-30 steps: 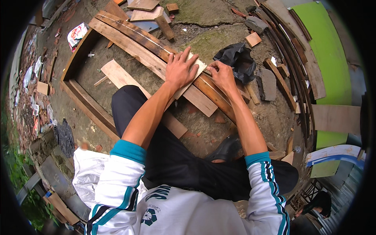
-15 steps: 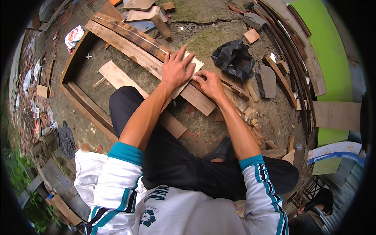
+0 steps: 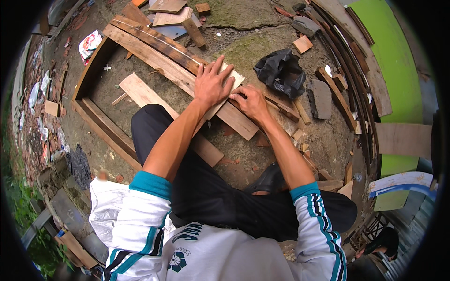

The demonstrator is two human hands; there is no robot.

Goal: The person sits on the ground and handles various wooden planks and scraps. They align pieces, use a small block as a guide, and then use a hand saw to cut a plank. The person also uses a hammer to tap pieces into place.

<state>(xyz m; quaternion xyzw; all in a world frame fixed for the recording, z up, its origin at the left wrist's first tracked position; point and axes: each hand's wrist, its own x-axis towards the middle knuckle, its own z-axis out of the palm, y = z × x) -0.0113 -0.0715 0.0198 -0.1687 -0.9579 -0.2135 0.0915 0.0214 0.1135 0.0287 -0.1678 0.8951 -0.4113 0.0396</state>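
My left hand (image 3: 213, 86) lies flat, fingers spread, on a pale, rough-edged wooden piece (image 3: 239, 78) set crosswise over long planks. Beside it, the curled fingers of my right hand (image 3: 251, 103) are pressed together at the edge of that piece. Whatever they pinch, if anything, is hidden. Under my hands runs a light brown plank (image 3: 152, 61), its near end (image 3: 241, 122) sticking out past the pale piece. A darker plank (image 3: 157, 41) with a white line along it lies alongside. Closer to my knee rests a shorter board (image 3: 140, 91).
A crumpled black plastic bag (image 3: 280, 72) lies right of my hands, near a grey block (image 3: 318, 98). Curved wooden frame pieces (image 3: 105, 131) stand at the left. Wood offcuts (image 3: 171, 18) are piled at the back. A person (image 3: 382, 243) is at the lower right.
My right hand has shifted very slightly, its fingers a little more curled. My left hand and the planks hold nearly the same place.
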